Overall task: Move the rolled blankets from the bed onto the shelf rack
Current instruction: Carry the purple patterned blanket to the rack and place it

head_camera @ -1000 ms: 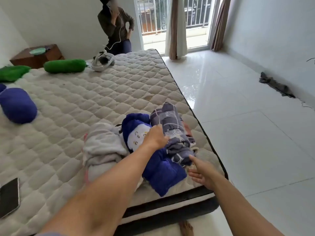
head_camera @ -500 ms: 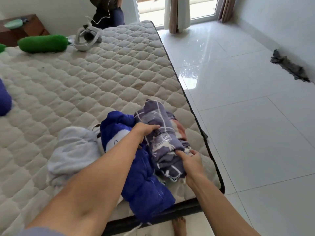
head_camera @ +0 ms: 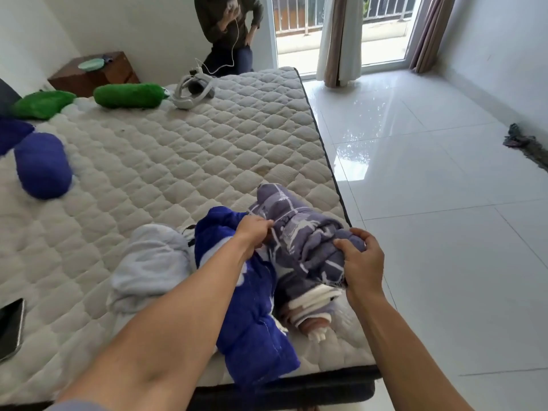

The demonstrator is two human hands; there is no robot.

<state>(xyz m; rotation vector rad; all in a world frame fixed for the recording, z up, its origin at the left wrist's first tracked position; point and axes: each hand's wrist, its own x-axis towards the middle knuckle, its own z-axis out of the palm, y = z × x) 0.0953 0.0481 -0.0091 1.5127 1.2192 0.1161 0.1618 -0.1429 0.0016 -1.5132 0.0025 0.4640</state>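
Observation:
Three rolled blankets lie at the near right corner of the quilted mattress (head_camera: pixel 184 161). A grey-purple checked blanket (head_camera: pixel 299 229) is on the right, a royal-blue one (head_camera: pixel 252 315) in the middle, a pale blue-grey one (head_camera: pixel 151 265) on the left. My left hand (head_camera: pixel 255 232) grips the checked blanket's left side. My right hand (head_camera: pixel 360 262) clasps its near end. A pink and white roll (head_camera: pixel 311 310) shows under it. No shelf rack is in view.
A blue bolster (head_camera: pixel 43 164), two green cushions (head_camera: pixel 130 94) and a white headset (head_camera: pixel 189 90) lie further up the bed. A phone (head_camera: pixel 10 327) rests at the near left. A person (head_camera: pixel 228 31) stands by the wooden nightstand (head_camera: pixel 89 72). White tiled floor (head_camera: pixel 430 203) spreads to the right.
My right hand has gone from reaching beside the checked blanket to clasping its near end. The left hand holds on, and the roll is slightly raised at that end.

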